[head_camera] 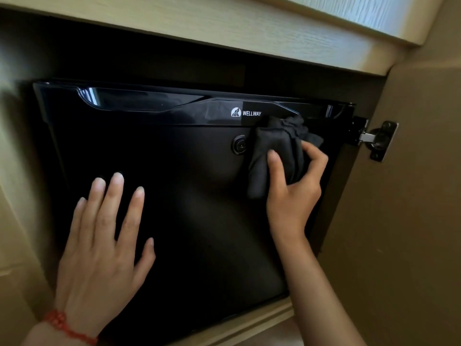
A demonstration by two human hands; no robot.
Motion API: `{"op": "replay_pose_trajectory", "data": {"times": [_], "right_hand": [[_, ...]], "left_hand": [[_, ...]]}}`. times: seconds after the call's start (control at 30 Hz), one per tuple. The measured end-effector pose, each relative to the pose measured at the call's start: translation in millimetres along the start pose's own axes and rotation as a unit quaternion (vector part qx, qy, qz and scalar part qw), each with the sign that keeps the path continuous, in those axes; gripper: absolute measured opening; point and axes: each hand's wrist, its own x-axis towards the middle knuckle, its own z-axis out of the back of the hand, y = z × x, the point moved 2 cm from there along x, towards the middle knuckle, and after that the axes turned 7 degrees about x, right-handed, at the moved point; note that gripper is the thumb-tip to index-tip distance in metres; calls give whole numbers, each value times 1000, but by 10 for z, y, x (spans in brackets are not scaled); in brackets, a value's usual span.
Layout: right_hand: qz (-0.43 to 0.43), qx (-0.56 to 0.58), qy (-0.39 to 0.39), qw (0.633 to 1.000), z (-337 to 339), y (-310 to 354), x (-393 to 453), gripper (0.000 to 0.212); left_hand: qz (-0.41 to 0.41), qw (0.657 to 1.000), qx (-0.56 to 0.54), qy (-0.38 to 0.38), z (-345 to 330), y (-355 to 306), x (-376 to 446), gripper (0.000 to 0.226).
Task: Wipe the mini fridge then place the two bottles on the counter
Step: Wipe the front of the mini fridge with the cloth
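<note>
Black mini fridge [174, 196] standing inside a wooden cabinet niche [199, 46], glossy door closed and facing out, filling the middle of the view. White "WELLWAY" logo [246, 113] on the upper door strip, toward 1 o'clock from the door centre; round lock [240, 145] just below it. Left hand [104, 245] at 8 o'clock, laid flat on the door with fingers spread wide, holding nothing; red bracelet [67, 328] on its wrist. Right hand [294, 191] at 3 o'clock, fingers closed around a dark cloth [277, 151], pressing it on the door just right of the lock. Metal hinge [376, 139] at 2 o'clock on the open cabinet door [399, 221]. No bottles or desk top to be seen.
</note>
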Motion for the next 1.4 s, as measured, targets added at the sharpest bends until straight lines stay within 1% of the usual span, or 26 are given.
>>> {"op": "replay_pose_trajectory", "data": {"times": [0.07, 0.13, 0.27, 0.37, 0.43, 0.57, 0.63, 0.73, 0.87, 0.97, 1.07, 1.2, 1.3, 1.4], "right_hand": [[-1, -12, -2, 1000, 56, -74, -90, 39], [-22, -23, 2, 999, 160, -246, -364, 41], [-103, -42, 26, 993, 410, -549, -960, 43], [-129, -43, 39, 990, 437, -563, -949, 44], [-106, -30, 46, 993, 400, -511, -795, 44], [-30, -1, 40, 999, 280, -317, -276, 40], [-10, 4, 44, 999, 247, -219, 10, 39], [3, -3, 49, 999, 229, -176, 165, 37], [-3, -17, 22, 1000, 321, -385, -167, 40], [-42, -42, 43, 997, 501, -617, -539, 43], [-107, -63, 45, 991, 620, -738, -716, 42], [-70, -51, 30, 996, 547, -605, -462, 43], [-15, -42, 22, 999, 471, -447, -20, 42], [18, -49, 40, 998, 429, -367, 354, 39]], "left_hand": [[1, 1000, -4, -6, 8, -22, 10, 68], [-1, 1000, -12, -5, 39, -28, 38, 67], [-8, 1000, -18, 5, 77, -39, 58, 67], [-11, 1000, -8, 22, 67, -41, 64, 68], [-15, 999, 4, 31, 49, -39, 50, 70], [-13, 1000, 10, 19, 19, -74, 33, 71], [-4, 1000, 4, 16, 5, -90, 33, 72], [9, 1000, -14, 10, 5, -144, 39, 73], [-8, 1000, -14, 11, 28, -226, 28, 70], [-10, 999, -11, 30, 30, -250, 4, 68], [-15, 998, 29, 47, 2, -261, -28, 68], [-10, 998, 39, 46, -19, -283, -23, 70], [-16, 998, 44, 39, -43, -275, -51, 70], [-15, 998, 48, 34, -75, -286, -57, 71]]}}
